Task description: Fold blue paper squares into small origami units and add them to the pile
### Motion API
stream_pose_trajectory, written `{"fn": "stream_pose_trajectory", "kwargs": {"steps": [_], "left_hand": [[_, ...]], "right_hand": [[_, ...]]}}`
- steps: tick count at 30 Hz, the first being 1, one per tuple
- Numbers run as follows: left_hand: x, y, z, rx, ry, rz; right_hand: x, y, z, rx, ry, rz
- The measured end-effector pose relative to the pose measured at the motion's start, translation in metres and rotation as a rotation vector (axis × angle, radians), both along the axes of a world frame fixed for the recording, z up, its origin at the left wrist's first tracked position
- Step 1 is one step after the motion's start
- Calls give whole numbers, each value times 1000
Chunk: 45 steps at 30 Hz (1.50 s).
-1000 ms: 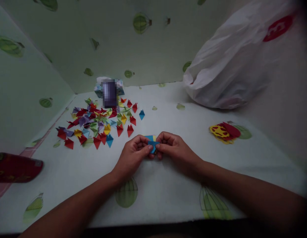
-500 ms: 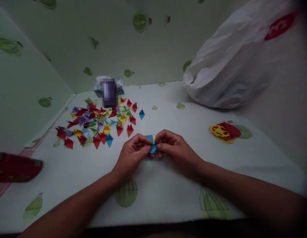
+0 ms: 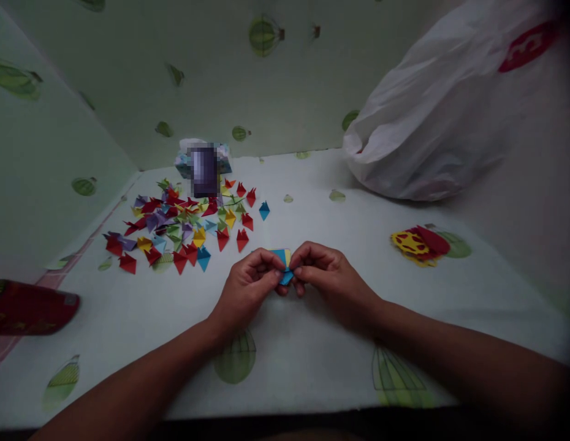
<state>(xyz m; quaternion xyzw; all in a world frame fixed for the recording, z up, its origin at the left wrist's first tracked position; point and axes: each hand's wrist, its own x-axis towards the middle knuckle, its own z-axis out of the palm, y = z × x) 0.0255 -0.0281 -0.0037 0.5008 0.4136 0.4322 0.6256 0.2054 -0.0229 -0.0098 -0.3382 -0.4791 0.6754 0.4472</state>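
Small and blue, a folded piece of paper (image 3: 286, 278) is pinched between both hands above the middle of the table. My left hand (image 3: 252, 282) closes thumb and fingers on its left side. On its right side, my right hand (image 3: 328, 275) grips with thumb and forefinger, its other fingers curled. Just behind the fingertips shows more blue and yellow paper (image 3: 280, 254); whether it is joined to the held piece I cannot tell. Farther left lies a spread of small folded paper shapes (image 3: 188, 229) in red, yellow, blue, green and purple.
A tissue box (image 3: 225, 160) stands at the back left, with a blurred dark upright object (image 3: 205, 173) before it. At the left edge lies a red packet (image 3: 34, 308). Red and yellow cut-outs (image 3: 414, 244) lie on the right, below a bulky white plastic bag (image 3: 414, 135).
The view has shifted very slightly. Both hands stay almost in place on the blue paper, with only a tiny movement at the fingertips.
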Motion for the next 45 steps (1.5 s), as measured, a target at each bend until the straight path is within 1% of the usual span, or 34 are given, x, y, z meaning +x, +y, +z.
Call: {"fn": "stream_pose_trajectory", "kwargs": {"steps": [4,8,12,17,22,25,27,29,31,33,36,39,45], "left_hand": [[0,-1,-5,-3,-37,-13],[0,0,-5,-17,-37,-27],[-1,0,-5,-10,-15,-16],[0,-2,-1,23,-8,-3],[1,-1,1,45,46,26],[0,0,-1,86,91,29],[-2,1,-3,139,147,14],[-3,1,-6,204,212,-10],[-3,0,-6,237,234,-7],[-1,-1,-6,207,192,19],[2,-2,-3,121,90,38],[5,-1,-2,88,31,52],[5,0,0,61,5,90]], "right_hand": [[0,0,0,-10,36,19],[1,1,-1,-11,33,43],[1,0,1,0,-48,21],[0,-2,6,51,-117,-18],[1,-1,6,60,-120,21],[1,0,6,66,-139,24],[1,0,5,63,-172,10],[1,1,3,51,-212,21],[1,2,1,39,-227,39],[1,2,0,31,-207,39],[0,1,1,26,-174,2],[-1,-1,2,20,-176,-35],[-1,-1,0,20,-158,-29]]}}
